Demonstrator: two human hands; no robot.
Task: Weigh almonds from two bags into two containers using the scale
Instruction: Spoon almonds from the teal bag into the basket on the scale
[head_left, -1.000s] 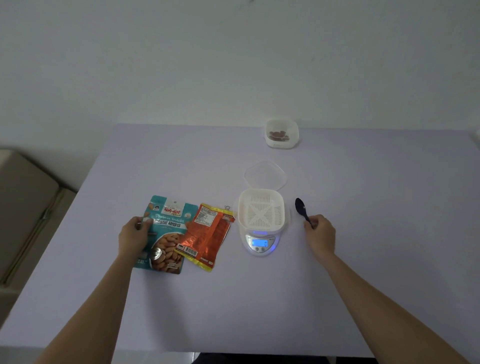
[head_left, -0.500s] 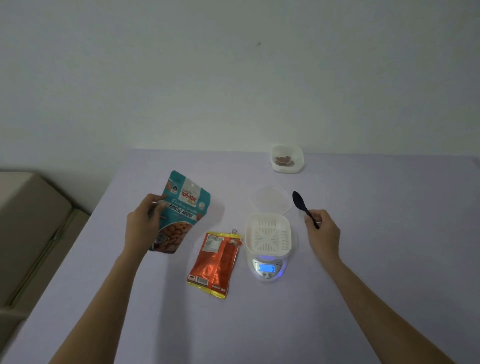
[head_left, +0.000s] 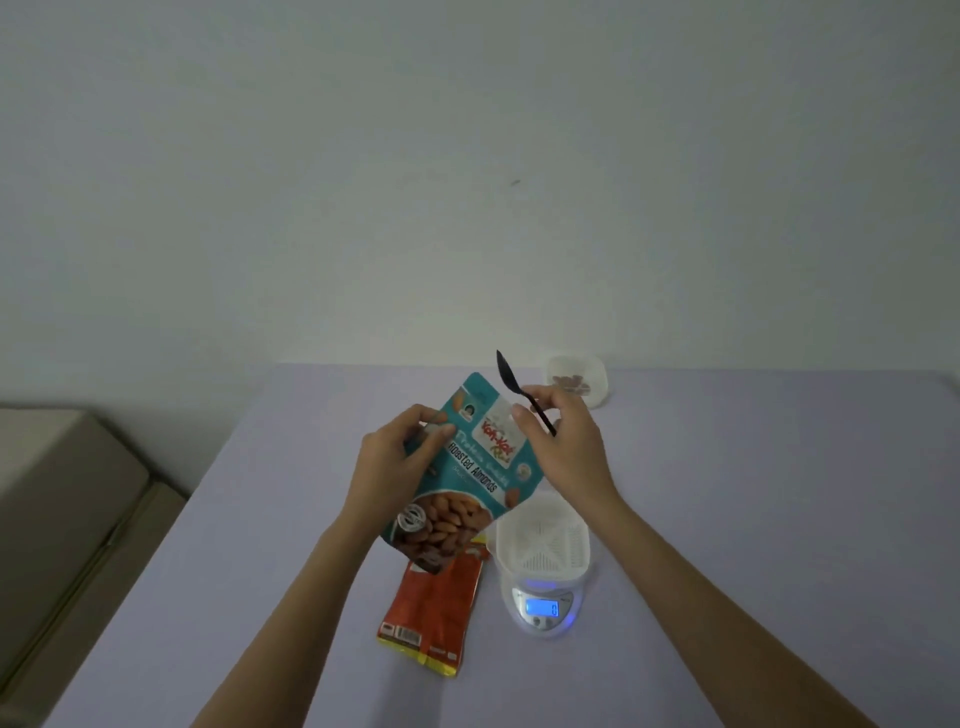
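above the table (head_left: 753, 519), held up off the surface: teal almond bag (head_left: 467, 478), tilted with its top toward 1 o'clock. left hand (head_left: 389, 467) is closed on the bag's left edge, fingers curled round the front, thumb side out of sight. right hand (head_left: 566, 447) is closed round the handle of a black spoon (head_left: 511, 387), bowl pointing up toward 11 o'clock, and its thumb touches the bag's top right area; whether it also pinches the bag cannot be told.

handling, judged: a soft pouch, light, likely slick film; it will buckle if squeezed mid-body. best taken at the stiffer sealed edges or just under the top seal, one hand each side, to pull the mouth open. almonds inside are loose and hard, apt to spill if tipped fast.

at 6 o'clock from the teal bag: orange bag (head_left: 434, 608), flat on the table, partly beneath it.

at 4 o'clock: scale (head_left: 543, 608), display lit, white container (head_left: 540, 543) on top, seemingly empty.

at 1 o'clock, far edge: second container (head_left: 592, 379), some brown contents visible.
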